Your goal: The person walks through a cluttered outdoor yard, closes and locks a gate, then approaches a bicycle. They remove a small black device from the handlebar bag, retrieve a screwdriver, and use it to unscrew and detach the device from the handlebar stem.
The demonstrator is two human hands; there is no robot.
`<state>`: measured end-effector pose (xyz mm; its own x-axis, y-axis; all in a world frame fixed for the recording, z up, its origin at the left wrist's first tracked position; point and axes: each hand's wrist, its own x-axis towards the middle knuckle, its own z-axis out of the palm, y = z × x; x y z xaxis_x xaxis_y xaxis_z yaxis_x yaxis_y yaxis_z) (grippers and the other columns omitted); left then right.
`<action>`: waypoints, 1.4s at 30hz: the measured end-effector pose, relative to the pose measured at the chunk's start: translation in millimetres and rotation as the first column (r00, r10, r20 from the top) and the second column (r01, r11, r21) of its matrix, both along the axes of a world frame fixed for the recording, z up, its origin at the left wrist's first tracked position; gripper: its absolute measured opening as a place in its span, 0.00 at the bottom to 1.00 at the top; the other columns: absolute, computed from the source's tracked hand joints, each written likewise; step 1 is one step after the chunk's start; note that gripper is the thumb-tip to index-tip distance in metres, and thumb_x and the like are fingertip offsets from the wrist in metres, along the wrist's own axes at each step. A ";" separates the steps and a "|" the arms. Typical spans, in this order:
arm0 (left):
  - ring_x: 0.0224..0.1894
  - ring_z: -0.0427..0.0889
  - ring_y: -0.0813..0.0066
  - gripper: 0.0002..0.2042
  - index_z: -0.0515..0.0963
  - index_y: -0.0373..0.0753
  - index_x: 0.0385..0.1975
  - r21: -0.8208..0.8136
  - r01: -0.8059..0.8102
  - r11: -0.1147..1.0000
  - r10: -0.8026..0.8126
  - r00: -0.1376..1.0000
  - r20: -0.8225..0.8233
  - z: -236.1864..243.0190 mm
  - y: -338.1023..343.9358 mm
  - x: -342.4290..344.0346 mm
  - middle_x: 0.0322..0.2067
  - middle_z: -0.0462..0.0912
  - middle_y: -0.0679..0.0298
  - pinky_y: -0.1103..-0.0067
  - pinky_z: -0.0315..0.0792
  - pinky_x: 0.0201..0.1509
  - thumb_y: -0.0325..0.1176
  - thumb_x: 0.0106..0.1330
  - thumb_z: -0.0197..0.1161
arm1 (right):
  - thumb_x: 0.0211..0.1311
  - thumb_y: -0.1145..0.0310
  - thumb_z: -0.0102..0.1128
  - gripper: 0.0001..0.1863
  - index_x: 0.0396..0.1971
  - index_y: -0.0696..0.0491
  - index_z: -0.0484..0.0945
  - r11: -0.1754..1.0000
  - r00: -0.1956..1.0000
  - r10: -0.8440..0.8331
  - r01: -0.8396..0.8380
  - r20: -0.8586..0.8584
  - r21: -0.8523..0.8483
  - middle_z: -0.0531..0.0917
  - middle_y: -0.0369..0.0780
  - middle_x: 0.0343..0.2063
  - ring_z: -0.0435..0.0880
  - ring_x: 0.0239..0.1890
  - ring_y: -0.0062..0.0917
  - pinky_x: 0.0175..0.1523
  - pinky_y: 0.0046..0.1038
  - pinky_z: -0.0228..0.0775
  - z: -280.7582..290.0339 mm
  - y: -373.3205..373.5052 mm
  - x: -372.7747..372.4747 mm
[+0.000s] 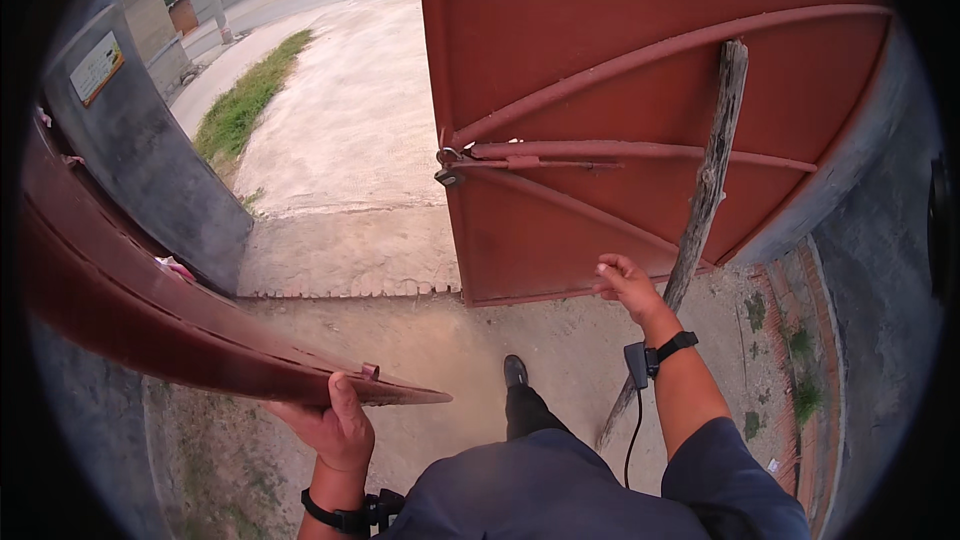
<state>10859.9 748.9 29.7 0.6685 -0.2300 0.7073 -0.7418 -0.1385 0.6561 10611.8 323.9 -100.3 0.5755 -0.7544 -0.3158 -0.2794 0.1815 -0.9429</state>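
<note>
My left hand (335, 415) grips the lower edge of a dark red metal gate leaf (180, 290) at the left. My right hand (625, 285) is open, fingers loosely bent, just left of a weathered wooden pole (715, 150). The pole leans against the right red gate leaf (590, 60), its foot on the ground. A padlock (448, 177) hangs at the bolt (535, 164) on that leaf’s left edge. Straps with devices are on both my wrists, and my shoe (516, 370) is on the dusty ground (420, 330).
A grey gatepost (140, 140) with a small sign stands left of the opening. Outside are a pale concrete path (345, 110), a grass strip (245, 100), a road, a utility pole (212, 0) and buildings. A grey wall (875, 290) with a brick edge runs along the right.
</note>
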 end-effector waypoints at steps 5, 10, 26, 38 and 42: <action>0.67 0.67 0.60 0.29 0.60 0.32 0.71 0.154 -0.147 0.977 0.133 0.986 0.096 19.4 -94.9 36.1 0.63 0.62 0.53 0.68 0.61 0.72 0.30 0.76 0.65 | 0.73 0.56 0.68 0.28 0.64 0.54 0.71 0.986 0.978 -0.167 0.166 0.126 0.014 0.81 0.38 0.52 0.88 0.39 0.25 0.44 0.27 0.78 0.4 -107.8 32.1; 0.56 0.74 0.70 0.26 0.65 0.32 0.67 0.194 -0.167 0.967 0.168 0.986 0.011 33.5 -183.8 73.0 0.57 0.67 0.59 0.74 0.68 0.65 0.28 0.74 0.68 | 0.74 0.54 0.67 0.29 0.66 0.50 0.70 0.956 0.942 -0.290 0.276 0.170 0.102 0.78 0.35 0.59 0.88 0.41 0.26 0.45 0.29 0.77 -12.6 -186.3 45.2; 0.49 0.80 0.72 0.21 0.69 0.28 0.63 0.043 -0.056 0.998 0.063 0.981 -0.184 10.2 -302.0 149.7 0.54 0.77 0.56 0.77 0.77 0.53 0.29 0.76 0.65 | 0.81 0.63 0.58 0.08 0.49 0.50 0.77 0.899 0.860 -0.291 0.097 0.419 0.427 0.87 0.38 0.42 0.92 0.45 0.34 0.43 0.33 0.83 -29.2 -235.4 68.3; 0.53 0.85 0.58 0.19 0.78 0.40 0.51 -0.510 -0.044 0.859 -0.504 -0.243 -0.829 -113.6 -351.5 158.5 0.50 0.84 0.56 0.67 0.82 0.56 0.51 0.81 0.54 | 0.80 0.65 0.56 0.09 0.49 0.53 0.79 0.903 0.893 -0.253 0.081 0.372 0.421 0.89 0.46 0.45 0.92 0.47 0.39 0.46 0.34 0.84 -10.7 -236.4 59.2; 0.52 0.86 0.57 0.14 0.80 0.44 0.46 -0.607 -0.159 0.778 -0.627 -0.223 -0.746 -134.9 -352.7 164.3 0.45 0.85 0.62 0.70 0.84 0.52 0.47 0.80 0.56 | 0.79 0.65 0.57 0.09 0.49 0.54 0.78 0.902 0.911 -0.268 0.122 0.314 0.415 0.88 0.47 0.45 0.92 0.46 0.39 0.45 0.34 0.85 -3.9 -233.5 61.1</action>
<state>11024.2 396.3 -105.2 0.5681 -0.6102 -0.5522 0.8182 0.3468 0.4585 10672.9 90.4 -104.2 0.5563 -0.7272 -0.4021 0.1393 0.5586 -0.8176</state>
